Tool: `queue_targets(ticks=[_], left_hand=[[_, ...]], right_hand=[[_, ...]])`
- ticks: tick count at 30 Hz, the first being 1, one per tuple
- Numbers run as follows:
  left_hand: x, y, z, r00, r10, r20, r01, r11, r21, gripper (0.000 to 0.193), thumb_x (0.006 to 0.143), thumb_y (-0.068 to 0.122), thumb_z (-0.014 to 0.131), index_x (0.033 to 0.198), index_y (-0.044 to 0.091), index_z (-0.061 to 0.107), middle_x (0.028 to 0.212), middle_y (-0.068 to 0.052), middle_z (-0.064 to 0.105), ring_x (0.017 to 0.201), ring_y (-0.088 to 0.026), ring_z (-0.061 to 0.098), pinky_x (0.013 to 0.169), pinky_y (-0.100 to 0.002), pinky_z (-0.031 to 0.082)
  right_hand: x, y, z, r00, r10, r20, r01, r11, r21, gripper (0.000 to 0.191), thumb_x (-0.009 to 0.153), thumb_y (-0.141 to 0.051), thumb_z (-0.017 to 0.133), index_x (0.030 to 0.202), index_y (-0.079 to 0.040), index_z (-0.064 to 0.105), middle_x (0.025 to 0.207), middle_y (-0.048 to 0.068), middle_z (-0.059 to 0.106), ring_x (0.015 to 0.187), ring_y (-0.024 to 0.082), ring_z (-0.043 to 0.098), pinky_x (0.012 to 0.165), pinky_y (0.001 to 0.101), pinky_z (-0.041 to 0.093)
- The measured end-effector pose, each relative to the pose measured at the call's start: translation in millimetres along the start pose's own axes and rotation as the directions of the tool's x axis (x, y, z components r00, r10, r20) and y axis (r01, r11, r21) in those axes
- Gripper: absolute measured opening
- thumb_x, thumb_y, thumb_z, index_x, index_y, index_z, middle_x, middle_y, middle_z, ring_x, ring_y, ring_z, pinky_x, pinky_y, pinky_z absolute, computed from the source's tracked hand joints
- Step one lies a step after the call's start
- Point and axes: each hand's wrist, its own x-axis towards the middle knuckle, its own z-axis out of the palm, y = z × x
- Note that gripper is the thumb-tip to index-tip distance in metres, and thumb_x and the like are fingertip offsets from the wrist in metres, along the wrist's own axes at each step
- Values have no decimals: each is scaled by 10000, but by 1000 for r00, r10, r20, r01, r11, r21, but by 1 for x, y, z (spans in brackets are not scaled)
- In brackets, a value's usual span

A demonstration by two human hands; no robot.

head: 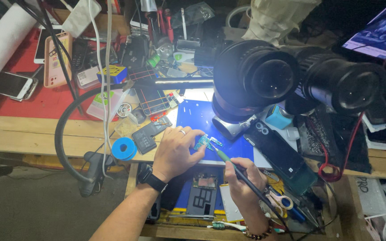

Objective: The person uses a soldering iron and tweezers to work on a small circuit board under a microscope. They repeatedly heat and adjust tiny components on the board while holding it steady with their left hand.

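My left hand (175, 149) rests on the blue work mat (197, 117), with its fingertips pinching a small green circuit board (203, 143) flat against the mat. A ring is on one finger and a black watch on the wrist. My right hand (242, 176) grips a soldering iron (228, 161) with a green collar like a pen. Its tip touches the small board from the right. A black cable runs back from the iron past my wrist. Above the mat looms a black stereo microscope (264, 78) with two eyepieces.
A blue solder reel (123, 148) and a dark phone part (150, 134) lie left of the mat. A black phone (282, 156) lies to the right. Several phones, tools and a white paper roll (3, 38) crowd the back. An open drawer (204, 192) below holds boards and scissors.
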Motion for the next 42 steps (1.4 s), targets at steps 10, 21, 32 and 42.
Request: queue_targets(ticks=[10, 21, 32, 42], left_hand=[[0, 0, 2, 1000, -24, -1, 24, 1000, -1, 245, 811, 295, 760, 968, 124, 680, 709, 5, 561, 719, -209, 567, 735, -387, 406], [-1, 1, 3, 999, -51, 7, 51, 999, 13, 252, 794, 305, 767, 886, 125, 617, 724, -12, 549, 727, -222, 560, 751, -392, 408], [0, 2, 3, 999, -47, 3, 47, 999, 21, 255, 793, 306, 760, 872, 126, 598, 724, -16, 545, 725, -228, 562, 750, -400, 408], [1, 2, 2, 998, -59, 15, 59, 998, 31, 245, 800, 307, 751, 866, 127, 600, 718, -14, 543, 711, -225, 562, 741, -399, 410]], right_hand=[[0, -5, -3, 998, -49, 30, 49, 998, -29, 207, 872, -149, 789, 988, -44, 654, 686, 7, 649, 536, 73, 595, 485, 246, 465], [5, -12, -4, 985, -164, 61, 167, 985, -46, 195, 884, -113, 776, 985, -35, 629, 784, 30, 677, 586, 82, 639, 508, 243, 499], [5, -14, -4, 986, -151, 72, 155, 986, -58, 193, 885, -126, 782, 988, -46, 639, 765, 35, 660, 577, 96, 621, 514, 263, 489], [4, -13, 0, 998, -58, 31, 58, 998, -19, 184, 866, -129, 788, 976, -68, 654, 729, 32, 671, 571, 86, 630, 514, 254, 497]])
